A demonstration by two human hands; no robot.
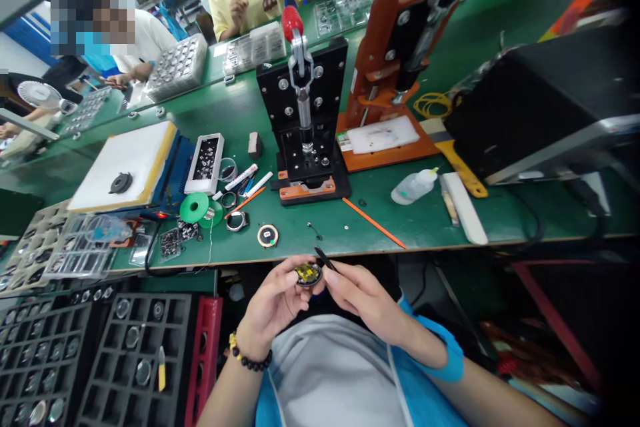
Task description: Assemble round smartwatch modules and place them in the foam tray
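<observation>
Close to my body, just off the bench's front edge, my left hand (pixel 280 293) holds a small round watch part (pixel 308 273) with yellow pieces showing inside it. My right hand (pixel 363 293) grips a thin black tool (pixel 325 257) like tweezers, its end pointing up and left beside the part. The right fingers meet the part's right rim. On the green bench (pixel 300 230) lie a round disc with a copper-coloured rim (pixel 268 235), a watch case (pixel 237 221) and an orange stick (pixel 374 223).
A black lever press (pixel 305 113) and an orange press (pixel 385 80) stand beyond my hands. Left are a solder spool (pixel 195 207) and a heating plate (pixel 125 167); right, a bottle (pixel 414 187). Foam trays (pixel 135 360) sit lower left. People work across the bench.
</observation>
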